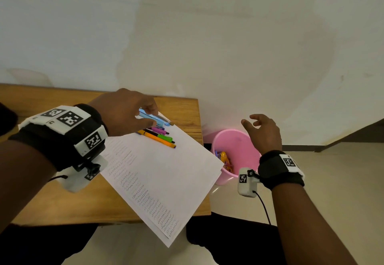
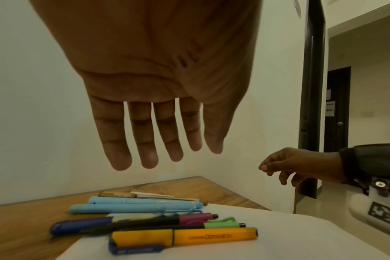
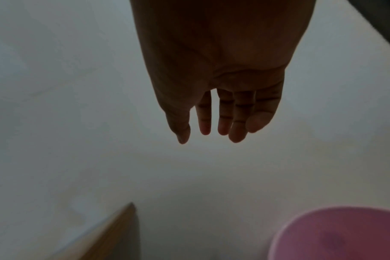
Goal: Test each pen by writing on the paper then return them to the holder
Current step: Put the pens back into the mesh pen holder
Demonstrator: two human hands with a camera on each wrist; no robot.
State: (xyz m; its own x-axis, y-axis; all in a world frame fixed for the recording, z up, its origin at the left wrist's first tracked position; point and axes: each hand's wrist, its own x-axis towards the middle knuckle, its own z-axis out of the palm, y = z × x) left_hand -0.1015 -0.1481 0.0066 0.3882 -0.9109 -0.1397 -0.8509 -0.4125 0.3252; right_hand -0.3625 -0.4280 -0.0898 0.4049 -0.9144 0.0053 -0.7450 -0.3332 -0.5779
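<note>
Left hand: the left hand [image 2: 158,73] hangs above the row of pens, palm down; its fingers [image 2: 119,158] are straight and slightly spread, holding nothing and clear of the pens in the wrist view.
Right hand: the right hand [image 1: 262,133] hovers over the pink holder, off the bench's right edge; its fingers [image 3: 236,130] are loosely extended, empty.
Pens: they lie side by side at the far corner of the paper — two light blue pens [image 2: 134,205], a dark blue and pink pen [image 2: 131,222], a black pen with a green clip [image 2: 220,224], an orange pen [image 2: 185,237], and a brownish one [image 2: 118,194] at the back.
Paper: white sheets [image 1: 166,173] lie slanted on the wooden bench [image 1: 62,204], overhanging its right edge, with rows of scribbles down the left side.
Holder: the pink holder [image 1: 239,140] stands on the floor beside the bench; a few colourful things [image 1: 225,160] lie inside, too small to tell apart.
</note>
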